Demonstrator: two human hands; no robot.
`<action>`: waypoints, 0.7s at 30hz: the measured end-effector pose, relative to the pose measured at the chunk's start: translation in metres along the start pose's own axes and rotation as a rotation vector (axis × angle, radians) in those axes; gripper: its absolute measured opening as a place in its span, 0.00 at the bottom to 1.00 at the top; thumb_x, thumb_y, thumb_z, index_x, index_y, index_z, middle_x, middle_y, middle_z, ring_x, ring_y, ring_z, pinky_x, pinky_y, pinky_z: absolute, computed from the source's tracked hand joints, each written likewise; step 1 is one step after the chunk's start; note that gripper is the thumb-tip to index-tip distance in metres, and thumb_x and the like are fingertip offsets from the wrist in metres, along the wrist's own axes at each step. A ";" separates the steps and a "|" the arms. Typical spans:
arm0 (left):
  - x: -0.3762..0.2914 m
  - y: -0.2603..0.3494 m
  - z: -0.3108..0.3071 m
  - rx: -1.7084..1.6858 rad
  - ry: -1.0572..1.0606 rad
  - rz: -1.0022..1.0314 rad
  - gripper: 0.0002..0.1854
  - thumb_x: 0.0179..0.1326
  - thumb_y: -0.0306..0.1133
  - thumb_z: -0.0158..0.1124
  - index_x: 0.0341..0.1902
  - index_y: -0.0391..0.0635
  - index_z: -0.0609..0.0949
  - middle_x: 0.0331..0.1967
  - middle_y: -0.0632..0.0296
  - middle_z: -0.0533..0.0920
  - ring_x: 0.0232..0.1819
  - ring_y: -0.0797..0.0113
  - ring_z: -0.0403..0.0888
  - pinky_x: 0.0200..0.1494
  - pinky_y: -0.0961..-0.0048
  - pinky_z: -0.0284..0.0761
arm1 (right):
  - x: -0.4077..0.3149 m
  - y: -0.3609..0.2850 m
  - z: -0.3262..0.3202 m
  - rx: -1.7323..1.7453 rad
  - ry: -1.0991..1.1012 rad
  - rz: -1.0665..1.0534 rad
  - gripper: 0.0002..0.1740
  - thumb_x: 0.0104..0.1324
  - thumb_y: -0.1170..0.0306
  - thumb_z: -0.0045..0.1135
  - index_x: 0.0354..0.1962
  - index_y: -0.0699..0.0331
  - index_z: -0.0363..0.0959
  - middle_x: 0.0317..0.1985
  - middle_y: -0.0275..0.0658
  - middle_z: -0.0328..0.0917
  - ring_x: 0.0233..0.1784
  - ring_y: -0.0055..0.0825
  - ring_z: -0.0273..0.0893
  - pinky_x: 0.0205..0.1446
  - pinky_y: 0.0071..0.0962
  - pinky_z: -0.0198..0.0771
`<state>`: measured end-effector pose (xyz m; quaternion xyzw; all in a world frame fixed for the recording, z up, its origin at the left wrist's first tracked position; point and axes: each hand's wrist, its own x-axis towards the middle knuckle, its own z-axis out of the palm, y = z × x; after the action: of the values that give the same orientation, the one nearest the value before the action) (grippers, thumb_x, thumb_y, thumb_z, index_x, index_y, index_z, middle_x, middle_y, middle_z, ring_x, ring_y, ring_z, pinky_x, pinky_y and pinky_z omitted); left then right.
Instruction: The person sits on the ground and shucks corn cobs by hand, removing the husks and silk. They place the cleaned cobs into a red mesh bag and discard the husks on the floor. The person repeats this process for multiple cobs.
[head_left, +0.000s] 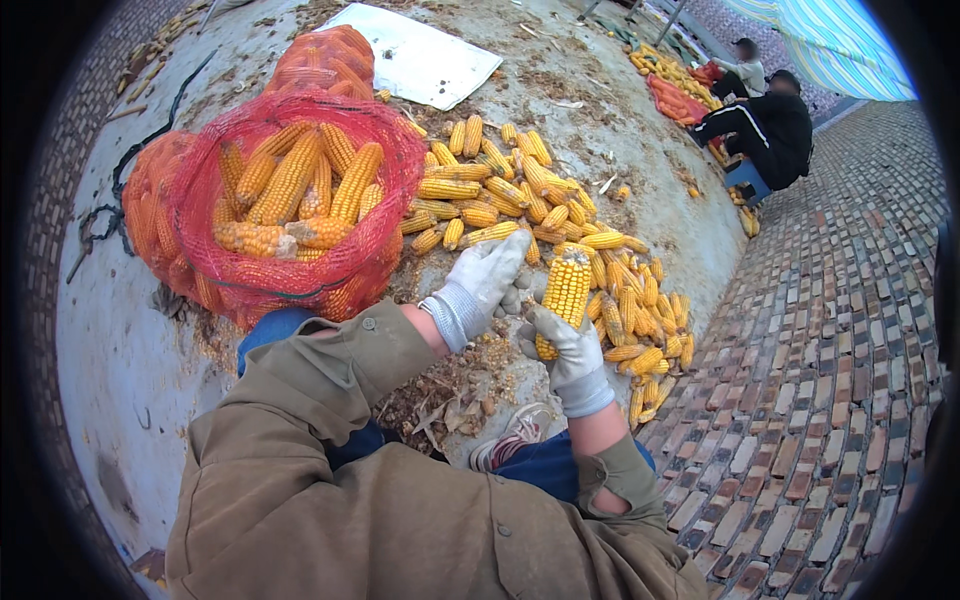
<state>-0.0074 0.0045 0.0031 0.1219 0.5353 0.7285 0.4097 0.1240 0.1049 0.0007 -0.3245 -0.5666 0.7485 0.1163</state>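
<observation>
A thick yellow ear of corn (567, 289) stands nearly upright in my right hand (574, 352), which wears a pale work glove. To its left is my gloved left hand (484, 277), its fingers close together and pointing toward the pile; part of its palm side is hidden, and I see no ear in it. Beyond both hands spreads a heap of husked corn ears (517, 187), running down along my right side. At my left, against my knee, stands an open red mesh sack (300, 277) filled with ears.
Full mesh sacks (322, 60) (154, 202) stand behind and left of the open one. A white sheet (412, 56) lies farther back. Loose kernels and husks (457, 397) litter the concrete. A brick wall (825, 337) rises at right. Two people (765, 127) sit by another corn pile.
</observation>
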 end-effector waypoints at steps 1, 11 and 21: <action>0.001 -0.002 -0.002 0.190 0.017 0.018 0.24 0.67 0.54 0.55 0.50 0.44 0.71 0.35 0.61 0.72 0.31 0.72 0.69 0.32 0.75 0.67 | 0.000 -0.001 -0.004 0.031 -0.002 0.027 0.18 0.62 0.60 0.65 0.45 0.59 0.75 0.35 0.33 0.80 0.33 0.23 0.81 0.27 0.22 0.76; 0.002 -0.004 -0.004 -0.179 -0.242 -0.001 0.29 0.66 0.51 0.58 0.58 0.38 0.73 0.50 0.49 0.79 0.53 0.61 0.78 0.56 0.64 0.76 | -0.007 0.002 0.001 -0.021 -0.181 0.094 0.35 0.70 0.38 0.39 0.57 0.58 0.67 0.34 0.42 0.81 0.26 0.27 0.82 0.15 0.17 0.69; 0.027 0.000 -0.002 -0.339 0.123 0.045 0.21 0.58 0.39 0.70 0.48 0.39 0.75 0.35 0.57 0.82 0.37 0.65 0.83 0.40 0.68 0.82 | 0.003 0.029 0.015 0.247 -0.115 0.149 0.34 0.67 0.34 0.43 0.53 0.53 0.65 0.26 0.31 0.75 0.15 0.15 0.63 0.15 0.14 0.51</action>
<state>-0.0257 0.0225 -0.0052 0.0184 0.4258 0.8235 0.3744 0.1181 0.0854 -0.0253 -0.3056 -0.4503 0.8363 0.0669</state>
